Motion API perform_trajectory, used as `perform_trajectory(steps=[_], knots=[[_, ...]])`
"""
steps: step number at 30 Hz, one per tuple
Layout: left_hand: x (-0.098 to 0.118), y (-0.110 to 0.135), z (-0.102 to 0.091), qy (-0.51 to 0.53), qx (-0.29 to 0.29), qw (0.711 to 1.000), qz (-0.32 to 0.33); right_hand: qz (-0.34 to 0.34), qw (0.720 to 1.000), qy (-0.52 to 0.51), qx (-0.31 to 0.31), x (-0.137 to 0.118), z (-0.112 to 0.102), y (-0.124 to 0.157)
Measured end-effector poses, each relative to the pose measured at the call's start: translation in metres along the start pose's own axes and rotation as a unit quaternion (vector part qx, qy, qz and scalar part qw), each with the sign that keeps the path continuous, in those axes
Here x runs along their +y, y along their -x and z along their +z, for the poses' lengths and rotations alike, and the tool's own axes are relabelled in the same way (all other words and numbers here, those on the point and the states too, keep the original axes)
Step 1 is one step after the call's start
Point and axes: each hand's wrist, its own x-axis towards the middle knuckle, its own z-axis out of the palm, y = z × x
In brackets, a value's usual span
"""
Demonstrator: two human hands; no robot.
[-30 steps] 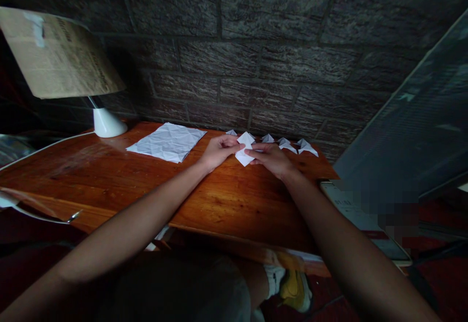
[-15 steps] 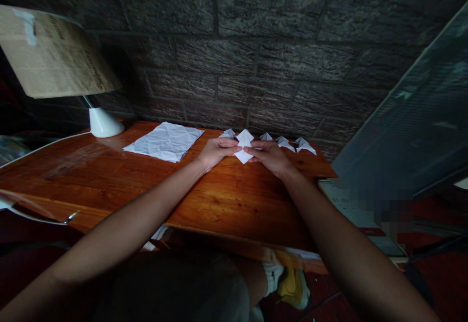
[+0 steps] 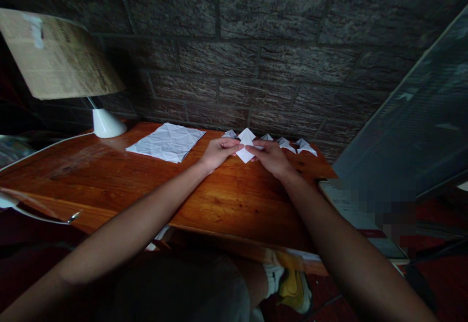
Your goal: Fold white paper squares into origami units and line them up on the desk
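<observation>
Head view, dim room. Vs. a sec ago little differs: both hands stay at the same spot and the white folded paper point(image 3: 245, 146) sits a touch higher btw. the fingertips, so the folding looks mid-crease, not finished. L hand point(image 3: 218, 151) pinches the paper's left edge w/ thumb & fingers; R hand point(image 3: 272, 157) is closed on its right edge. The paper lies btw. the two hands, low over the wooden surface point(image 3: 146, 185), near its far edge. Behind: a row of small folded pieces point(image 3: 292, 145). To the left: a creased white sheet point(image 3: 166, 141) & a lamp base point(image 3: 106, 123).
</observation>
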Motion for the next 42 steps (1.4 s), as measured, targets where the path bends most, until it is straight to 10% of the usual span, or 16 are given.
perform_trajectory(steps=[29,42], knots=[[-0.003,-0.001,-0.004,-0.135,-0.069,0.986,0.067,-0.011,0.999,0.045,0.029,0.001,-0.004,-0.003],[-0.009,-0.006,0.000,-0.027,0.026,0.995,0.097,-0.009,0.998,0.053,-0.009,-0.004,-0.001,0.003]])
